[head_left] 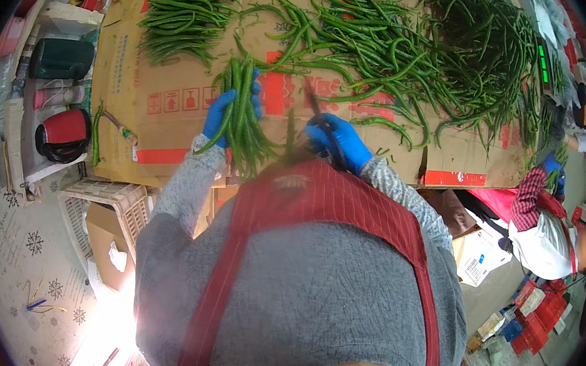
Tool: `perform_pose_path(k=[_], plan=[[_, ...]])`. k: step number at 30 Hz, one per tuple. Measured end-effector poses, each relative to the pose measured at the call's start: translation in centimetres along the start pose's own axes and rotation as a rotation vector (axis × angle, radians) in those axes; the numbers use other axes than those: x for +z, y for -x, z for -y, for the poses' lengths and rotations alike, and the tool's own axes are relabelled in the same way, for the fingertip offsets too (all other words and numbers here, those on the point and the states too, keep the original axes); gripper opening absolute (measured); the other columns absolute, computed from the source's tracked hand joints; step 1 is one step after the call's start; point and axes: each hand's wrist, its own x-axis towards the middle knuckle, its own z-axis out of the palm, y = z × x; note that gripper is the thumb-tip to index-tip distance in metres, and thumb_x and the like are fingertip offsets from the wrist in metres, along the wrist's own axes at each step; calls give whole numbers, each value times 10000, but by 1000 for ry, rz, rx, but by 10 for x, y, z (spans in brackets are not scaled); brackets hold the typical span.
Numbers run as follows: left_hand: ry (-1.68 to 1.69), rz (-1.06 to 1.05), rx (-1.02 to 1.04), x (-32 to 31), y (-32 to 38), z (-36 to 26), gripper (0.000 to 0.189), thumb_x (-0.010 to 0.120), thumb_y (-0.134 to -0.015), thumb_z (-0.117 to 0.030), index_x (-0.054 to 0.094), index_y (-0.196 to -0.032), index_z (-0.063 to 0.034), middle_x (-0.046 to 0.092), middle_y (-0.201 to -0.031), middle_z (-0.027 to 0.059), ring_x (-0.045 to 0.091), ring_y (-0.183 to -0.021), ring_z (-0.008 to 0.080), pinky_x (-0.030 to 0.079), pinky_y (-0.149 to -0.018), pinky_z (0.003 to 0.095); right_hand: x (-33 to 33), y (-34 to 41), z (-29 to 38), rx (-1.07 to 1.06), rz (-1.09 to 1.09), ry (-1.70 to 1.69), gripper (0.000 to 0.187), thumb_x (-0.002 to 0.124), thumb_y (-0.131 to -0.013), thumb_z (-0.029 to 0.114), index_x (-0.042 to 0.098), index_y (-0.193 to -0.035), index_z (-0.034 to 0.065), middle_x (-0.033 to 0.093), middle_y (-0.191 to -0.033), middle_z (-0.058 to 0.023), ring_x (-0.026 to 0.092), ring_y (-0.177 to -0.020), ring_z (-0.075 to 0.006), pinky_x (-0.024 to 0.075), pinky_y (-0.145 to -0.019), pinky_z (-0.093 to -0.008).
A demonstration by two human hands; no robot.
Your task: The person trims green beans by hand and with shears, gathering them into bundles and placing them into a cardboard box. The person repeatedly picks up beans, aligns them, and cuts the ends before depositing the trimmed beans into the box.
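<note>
My left hand (219,116), in a blue glove, grips a bunch of long green chili peppers (241,108) upright over the cardboard, their lower ends fanned towards my apron. In my right hand (341,141), also blue-gloved, is a dark, narrow cutting tool (313,98); blur hides whether it is scissors or a knife. A blurred green streak (291,130), perhaps a pepper, shows between my hands. Beyond my left hand lies a neatly aligned pile of chili peppers (187,17). Loose peppers (373,43) spread to the right, running into a larger heap (484,58).
Flattened cardboard (176,81) covers the table. Along its left side stand a red-and-black container (64,134) and a dark green box (62,60). A plastic crate (126,202) sits below the left corner. At the right are a scale display (543,63) and a co-worker (544,241).
</note>
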Motion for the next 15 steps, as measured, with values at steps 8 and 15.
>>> perform_pose_path(k=[8, 15], plan=[[136, -56, 199, -18, 24, 5, 592, 555, -946, -198, 312, -1464, -46, 553, -1235, 102, 594, -1048, 221, 498, -910, 392, 51, -34, -6, 58, -30, 55, 242, 592, -952, 208, 515, -1118, 49, 633, -930, -99, 638, -724, -172, 537, -600, -303], [194, 84, 251, 7, 23, 6, 600, 549, -946, -190, 297, -1477, -70, 557, -1237, 95, 591, -1036, 226, 489, -918, 391, 84, -37, 16, -156, -84, 48, 300, 637, -869, 47, 512, -1141, 61, 618, -936, -71, 617, -749, -154, 508, -608, -284]])
